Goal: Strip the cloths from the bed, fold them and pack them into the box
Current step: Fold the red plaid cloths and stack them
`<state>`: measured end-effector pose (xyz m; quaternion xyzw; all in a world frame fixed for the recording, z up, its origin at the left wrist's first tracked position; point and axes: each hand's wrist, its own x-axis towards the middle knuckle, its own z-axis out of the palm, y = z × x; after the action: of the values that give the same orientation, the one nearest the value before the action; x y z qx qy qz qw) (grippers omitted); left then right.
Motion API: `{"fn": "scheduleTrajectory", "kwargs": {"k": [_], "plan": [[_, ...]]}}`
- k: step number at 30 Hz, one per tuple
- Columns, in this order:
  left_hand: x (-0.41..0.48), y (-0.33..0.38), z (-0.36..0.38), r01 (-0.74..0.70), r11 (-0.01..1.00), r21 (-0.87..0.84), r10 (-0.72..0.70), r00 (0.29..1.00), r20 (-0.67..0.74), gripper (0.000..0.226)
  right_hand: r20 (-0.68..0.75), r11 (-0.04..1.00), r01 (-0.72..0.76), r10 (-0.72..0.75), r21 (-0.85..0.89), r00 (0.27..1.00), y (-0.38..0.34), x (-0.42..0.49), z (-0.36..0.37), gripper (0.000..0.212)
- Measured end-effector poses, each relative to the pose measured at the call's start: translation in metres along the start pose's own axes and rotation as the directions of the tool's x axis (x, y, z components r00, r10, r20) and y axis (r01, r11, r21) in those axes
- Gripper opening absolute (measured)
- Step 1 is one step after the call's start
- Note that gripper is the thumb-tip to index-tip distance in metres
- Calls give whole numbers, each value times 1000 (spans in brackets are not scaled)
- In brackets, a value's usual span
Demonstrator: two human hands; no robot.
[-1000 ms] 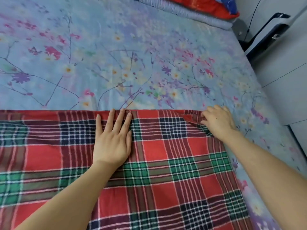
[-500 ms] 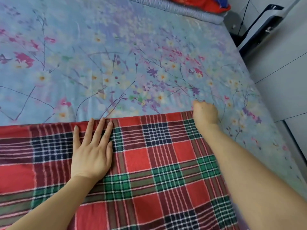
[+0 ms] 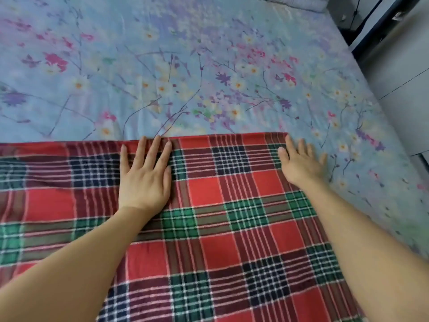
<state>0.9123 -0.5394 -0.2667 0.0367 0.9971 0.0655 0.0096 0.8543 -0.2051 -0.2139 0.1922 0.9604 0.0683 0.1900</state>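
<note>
A red, green and dark-blue plaid cloth (image 3: 232,228) lies spread over the near half of the bed, its far edge running straight across the middle of the view. My left hand (image 3: 145,175) rests flat on it near that edge, fingers spread. At the cloth's far right corner my right hand (image 3: 301,162) lies flat as well, fingers apart, partly over the cloth and partly over the sheet. Under the cloth is a light-blue floral bed sheet (image 3: 185,66). No box is in view.
A grey rolled bolster (image 3: 297,2) lies at the head of the bed, top right. Beyond the bed's right edge are a dark device with a cable (image 3: 362,22) and a pale grey cabinet front (image 3: 401,73).
My right hand has gone from pinching the cloth's far right corner to lying flat with fingers apart. My left hand stays pressed flat on the cloth. The view has shifted.
</note>
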Motion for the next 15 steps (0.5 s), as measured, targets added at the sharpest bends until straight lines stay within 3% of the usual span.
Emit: {"fn": "scheduleTrajectory", "kwargs": {"k": [2, 4, 7, 10, 13, 15], "plan": [[3, 5, -7, 4, 1000, 19, -5, 999, 34, 57, -147, 994, 50, -36, 93, 988, -18, -46, 3, 55], [-5, 4, -16, 14, 1000, 21, -16, 997, 82, 55, -318, 959, 190, -117, 209, 941, -36, -118, 26, 55], [-57, -16, -30, 14, 999, 36, -20, 987, 158, 54, -280, 902, 394, -338, 175, 898, -50, -241, 84, 59], [-139, -28, -30, 3, 1000, -14, 0, 977, 212, 53, -167, 955, 280, -262, 96, 951, -44, -277, 117, 64], [-245, -62, -40, 185, 981, -62, -174, 973, 151, 53, -53, 985, 169, -167, 41, 985, -58, -300, 104, 62], [-306, -80, -40, 340, 938, -68, -332, 937, 110, 52, -62, 973, 228, -226, 34, 972, -76, -325, 97, 59]]}}
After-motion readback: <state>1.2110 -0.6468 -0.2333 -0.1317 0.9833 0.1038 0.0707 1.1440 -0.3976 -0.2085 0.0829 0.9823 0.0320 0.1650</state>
